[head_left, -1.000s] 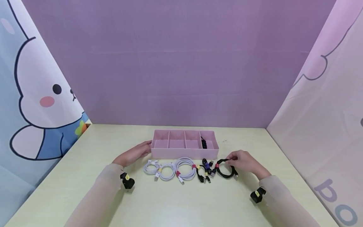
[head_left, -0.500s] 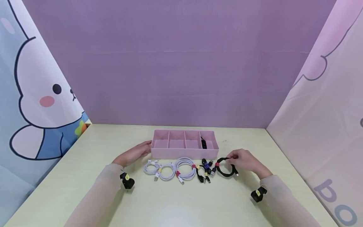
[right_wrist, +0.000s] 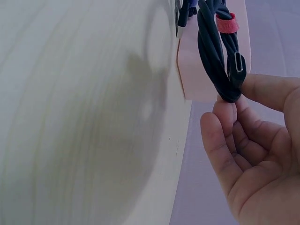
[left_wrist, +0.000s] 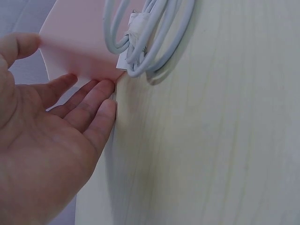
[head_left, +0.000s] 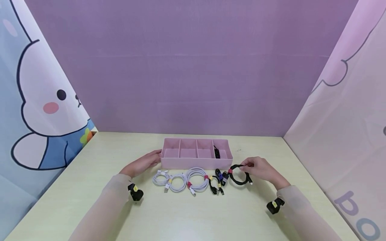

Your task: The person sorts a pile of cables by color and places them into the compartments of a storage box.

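Observation:
In the head view my right hand (head_left: 260, 170) pinches a coiled black cable (head_left: 239, 183) with a red tie by its upper right side. The right wrist view shows the black coil (right_wrist: 211, 51) between thumb and fingertips, clear of the table, its connector hanging beside the thumb. My left hand (head_left: 143, 164) touches the left end of a pink compartment box (head_left: 193, 163). In the left wrist view, that hand's fingers (left_wrist: 96, 101) are gently bent against the box wall, not wrapped around it. A black cable (head_left: 216, 153) lies in the box's rightmost compartment.
Before the box lie white coiled cables (head_left: 196, 169) with red and yellow ties. To their right are small black cables, one with a yellow tie (head_left: 213, 189) and one with a purple tie (head_left: 220, 176). A purple backdrop (head_left: 193, 83) stands behind the pale table (head_left: 187, 217).
My right hand has risen slightly and moved a little toward the box, with the coiled black cable lifting along. My left hand has stayed at the box's end.

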The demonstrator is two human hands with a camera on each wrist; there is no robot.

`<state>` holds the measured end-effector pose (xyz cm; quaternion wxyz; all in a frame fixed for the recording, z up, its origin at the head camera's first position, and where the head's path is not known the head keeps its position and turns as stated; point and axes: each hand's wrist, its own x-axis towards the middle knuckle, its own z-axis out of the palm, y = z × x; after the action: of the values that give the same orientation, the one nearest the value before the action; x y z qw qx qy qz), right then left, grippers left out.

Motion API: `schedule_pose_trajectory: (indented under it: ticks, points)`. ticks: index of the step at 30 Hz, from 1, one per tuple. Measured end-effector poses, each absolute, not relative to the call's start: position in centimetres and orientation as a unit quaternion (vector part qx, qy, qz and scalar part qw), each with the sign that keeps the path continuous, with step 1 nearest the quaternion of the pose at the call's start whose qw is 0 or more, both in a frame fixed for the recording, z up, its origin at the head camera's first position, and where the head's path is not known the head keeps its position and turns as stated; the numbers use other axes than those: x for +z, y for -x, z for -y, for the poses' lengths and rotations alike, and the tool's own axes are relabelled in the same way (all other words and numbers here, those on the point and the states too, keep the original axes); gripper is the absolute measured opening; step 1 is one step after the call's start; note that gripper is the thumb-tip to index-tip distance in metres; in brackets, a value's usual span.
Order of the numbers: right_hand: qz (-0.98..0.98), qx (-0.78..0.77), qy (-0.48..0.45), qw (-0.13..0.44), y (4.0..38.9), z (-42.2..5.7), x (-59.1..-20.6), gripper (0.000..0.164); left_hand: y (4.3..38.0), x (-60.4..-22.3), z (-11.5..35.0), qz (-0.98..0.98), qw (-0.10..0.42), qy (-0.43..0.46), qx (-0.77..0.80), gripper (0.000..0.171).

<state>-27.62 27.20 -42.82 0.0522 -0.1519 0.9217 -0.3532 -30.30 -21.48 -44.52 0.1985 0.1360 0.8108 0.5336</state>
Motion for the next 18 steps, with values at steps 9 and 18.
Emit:
schedule_pose_trajectory:
  ticks: [9,18]
  points:
    - [-0.919,-0.361,0.156,0.043,27.7,-27.1,-42.5,0.019,30.4,-44.6,21.5,-0.813,0.197,-0.134,0.531,0.062]
    - [-0.919,-0.367,0.143,0.022,27.7,-26.8,-41.8,0.019,30.4,-44.7,21.6,-0.813,0.199,-0.132,0.531,0.062]
